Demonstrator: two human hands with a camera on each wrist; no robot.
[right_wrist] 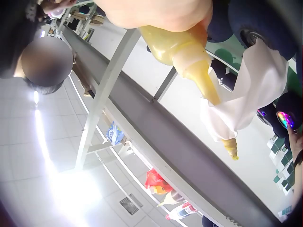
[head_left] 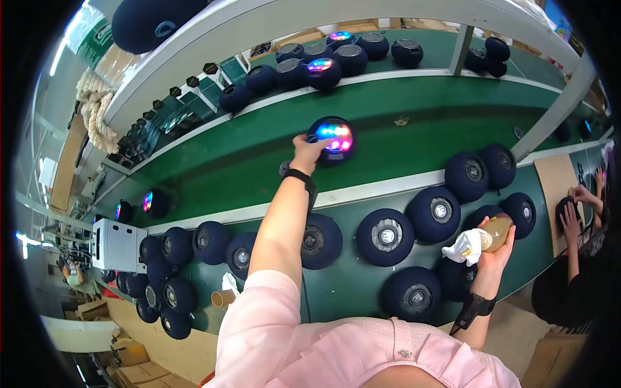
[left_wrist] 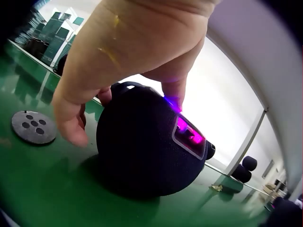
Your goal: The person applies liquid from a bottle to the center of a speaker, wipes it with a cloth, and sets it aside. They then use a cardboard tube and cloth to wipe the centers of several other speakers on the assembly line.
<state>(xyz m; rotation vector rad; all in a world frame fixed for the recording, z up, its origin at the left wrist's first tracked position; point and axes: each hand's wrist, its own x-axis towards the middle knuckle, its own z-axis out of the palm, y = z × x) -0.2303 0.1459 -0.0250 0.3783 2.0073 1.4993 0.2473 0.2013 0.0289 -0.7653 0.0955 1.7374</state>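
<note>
My left hand [head_left: 306,155] grips the upper edge of a round dark-blue speaker [head_left: 341,137] on the green surface. One digit touches its lit, multicoloured panel [left_wrist: 190,136]; other fingers are at the opposite side, near a strap loop [left_wrist: 127,86], partly hidden. A small grey disc with holes [left_wrist: 33,126] lies beside that hand. In my right hand [head_left: 495,260] is a squeeze bottle [head_left: 497,233] of yellowish glue-like liquid. White cloth [right_wrist: 258,90] hangs around its nozzle, whose yellowed tip [right_wrist: 230,149] pokes out. Speakers with round dark bases upward surround the right hand, one [head_left: 460,277] partly behind it.
Several upturned speakers [head_left: 386,237] line the near bench. Others, two of them lit, stand on the far ledge [head_left: 321,73]. A white metal shelf frame [head_left: 553,123] rises at right. At left are a white box [head_left: 116,247] and paper cup [head_left: 223,297]. Another person's hands [head_left: 572,223] work at far right.
</note>
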